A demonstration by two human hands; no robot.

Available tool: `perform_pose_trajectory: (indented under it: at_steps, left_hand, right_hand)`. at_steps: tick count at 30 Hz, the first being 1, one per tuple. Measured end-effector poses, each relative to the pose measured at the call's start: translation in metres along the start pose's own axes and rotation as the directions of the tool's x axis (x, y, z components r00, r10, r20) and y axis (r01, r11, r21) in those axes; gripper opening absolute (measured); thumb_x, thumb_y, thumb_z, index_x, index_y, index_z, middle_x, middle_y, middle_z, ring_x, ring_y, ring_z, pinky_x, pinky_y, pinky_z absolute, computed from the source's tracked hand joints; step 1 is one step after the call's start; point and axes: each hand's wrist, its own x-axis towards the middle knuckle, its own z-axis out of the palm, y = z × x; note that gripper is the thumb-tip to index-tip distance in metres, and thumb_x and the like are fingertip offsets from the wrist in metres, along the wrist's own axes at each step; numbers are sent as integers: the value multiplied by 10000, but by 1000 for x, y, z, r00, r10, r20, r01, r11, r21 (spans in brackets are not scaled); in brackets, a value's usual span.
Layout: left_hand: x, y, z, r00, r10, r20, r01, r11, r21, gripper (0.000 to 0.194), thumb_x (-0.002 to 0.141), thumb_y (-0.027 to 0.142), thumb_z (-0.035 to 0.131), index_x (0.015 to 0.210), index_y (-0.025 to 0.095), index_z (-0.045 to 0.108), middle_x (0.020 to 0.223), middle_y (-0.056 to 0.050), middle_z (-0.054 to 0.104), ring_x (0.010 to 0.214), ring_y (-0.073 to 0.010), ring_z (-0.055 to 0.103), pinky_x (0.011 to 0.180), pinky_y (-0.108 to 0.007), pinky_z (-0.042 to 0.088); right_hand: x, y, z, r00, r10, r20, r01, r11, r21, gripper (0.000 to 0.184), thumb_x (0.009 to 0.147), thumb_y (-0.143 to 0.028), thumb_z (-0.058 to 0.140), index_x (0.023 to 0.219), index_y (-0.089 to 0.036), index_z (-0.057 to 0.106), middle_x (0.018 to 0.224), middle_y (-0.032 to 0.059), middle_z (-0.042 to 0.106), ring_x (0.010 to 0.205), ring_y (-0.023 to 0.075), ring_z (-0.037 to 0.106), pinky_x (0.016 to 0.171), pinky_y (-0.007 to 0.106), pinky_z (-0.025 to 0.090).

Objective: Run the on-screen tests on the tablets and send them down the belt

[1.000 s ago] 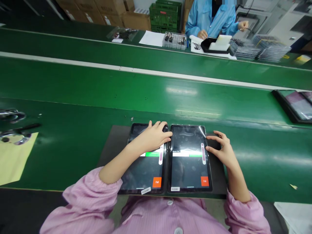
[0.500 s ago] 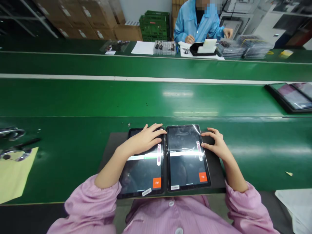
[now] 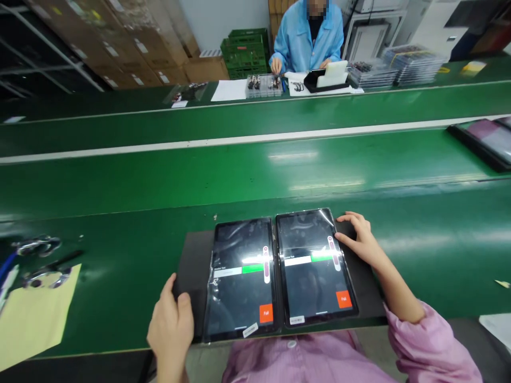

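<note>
Two black tablets lie side by side on a dark mat (image 3: pixel 194 255) at the near edge of the green bench. The left tablet (image 3: pixel 241 279) and the right tablet (image 3: pixel 315 266) both show a white-and-green bar and an orange "Fail" button. My left hand (image 3: pixel 171 327) grips the mat's near left edge, thumb on top. Fingers bent, my right hand (image 3: pixel 359 239) rests at the right tablet's upper right edge and touches its side.
A green conveyor belt (image 3: pixel 255 165) runs across beyond the mat. Another tray of tablets (image 3: pixel 485 141) sits on it at far right. Yellow paper (image 3: pixel 35 314) and metal tools (image 3: pixel 38 247) lie at left. A person in a blue coat (image 3: pixel 307 37) works at the far bench among trays of parts.
My left hand has come off the left tablet's top and moved down to the mat's near left edge. The view has tilted up and turned. My right hand stays at the right tablet.
</note>
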Motion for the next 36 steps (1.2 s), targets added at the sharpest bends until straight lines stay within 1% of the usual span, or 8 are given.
perform_pose_trajectory:
  at_steps: [6,9,12,16,19,21,25,36]
  left_hand:
    - [18,28,2,999,2,-48,-8,994,-110,501,1003,477,258,1433,273,415,1417,-120,532,1289,-349,518,1058,-545,421]
    - [31,37,2,997,78,28,-75,994,-85,541,979,524,308,1433,245,403,1442,-136,503,1318,-352,492,1070,-526,418]
    - [35,34,3,978,196,66,-189,978,-92,583,964,543,335,1462,239,345,1479,-139,464,1350,-336,463,1079,-501,419]
    - [31,23,2,925,367,93,-359,929,-94,706,929,578,415,1514,224,239,1561,-158,352,1421,-337,377,1118,-519,382]
    - [31,21,1,899,418,133,-416,908,-41,812,882,616,492,1523,197,221,1581,-196,293,1454,-370,311,1123,-557,362]
    - [32,22,0,896,417,150,-420,907,-12,834,867,620,517,1525,199,224,1579,-204,287,1463,-379,287,1124,-568,357]
    - [35,22,0,899,408,161,-412,911,-14,828,864,593,541,1530,226,213,1575,-190,291,1464,-372,285,1130,-569,349]
    - [35,20,1,906,389,165,-394,919,-1,846,852,664,489,1522,224,221,1571,-193,285,1459,-391,284,1136,-591,332]
  right_hand:
    - [18,7,13,979,8,-204,-8,1000,1,395,885,-614,463,953,-265,633,1080,87,603,1153,319,513,1025,532,349]
    - [29,7,7,967,16,-252,-9,1000,30,406,900,-610,413,946,-264,620,1028,82,601,1098,304,535,1000,504,387]
    - [14,-10,-2,949,-29,-313,25,1000,-17,417,917,-594,416,1035,-249,620,1123,112,564,1161,319,503,1010,510,390]
    - [-48,-54,6,946,-297,-131,260,934,-246,404,965,-536,464,1222,-264,618,1358,136,484,1280,350,414,1056,544,320]
    - [-92,-78,31,858,-505,93,498,773,-393,505,913,-620,562,1334,-341,578,1434,99,481,1295,362,403,1120,580,176]
    - [-107,-84,49,804,-574,156,574,682,-454,592,862,-636,648,1370,-344,561,1445,99,495,1284,365,416,1142,584,80]
    - [-112,-88,67,784,-600,161,587,633,-505,578,832,-569,729,1344,-339,594,1428,100,532,1263,364,452,1150,585,-1]
    - [-118,-104,76,774,-612,164,579,578,-576,440,939,-543,605,1252,-239,667,1340,105,611,1231,324,493,1171,575,-113]
